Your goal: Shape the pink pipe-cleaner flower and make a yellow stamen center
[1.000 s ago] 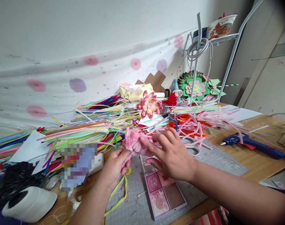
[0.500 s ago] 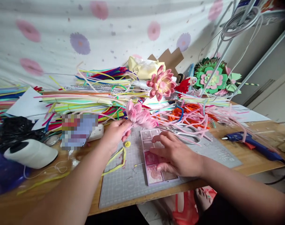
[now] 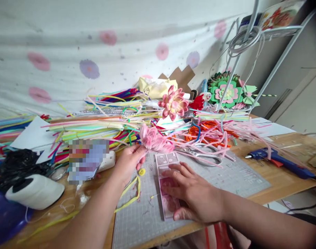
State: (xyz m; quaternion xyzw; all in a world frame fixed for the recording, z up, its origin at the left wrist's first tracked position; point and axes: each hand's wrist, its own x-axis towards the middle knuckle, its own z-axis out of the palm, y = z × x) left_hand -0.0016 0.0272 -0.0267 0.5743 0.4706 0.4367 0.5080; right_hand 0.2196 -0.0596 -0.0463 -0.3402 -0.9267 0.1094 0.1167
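My left hand [image 3: 133, 160] is closed around the base of a bunch of pink pipe-cleaner petals [image 3: 155, 139]. The petals fan out to the right, above the grey cutting mat [image 3: 132, 221]. My right hand [image 3: 189, 188] lies with fingers spread over a pink makeup palette [image 3: 166, 160]; nothing is held in it. The palette has several panes in pinks and mauves, and the hand hides its right side. Near my left hand are a small yellow round piece [image 3: 141, 172] and a bent yellow pipe cleaner [image 3: 132, 200].
Scissors [image 3: 208, 159] lie among pink pipe cleaners [image 3: 212, 145]. A blue glue gun [image 3: 274, 154] rests at the right. Bundles of coloured stems [image 3: 95, 124] and a finished pink flower [image 3: 174, 102] stand behind. A white thread spool [image 3: 38, 192] is at the left.
My right hand has lowered and flattened onto the palette. My left hand still grips the pink petals. The whole view has shifted, so the table appears lower.
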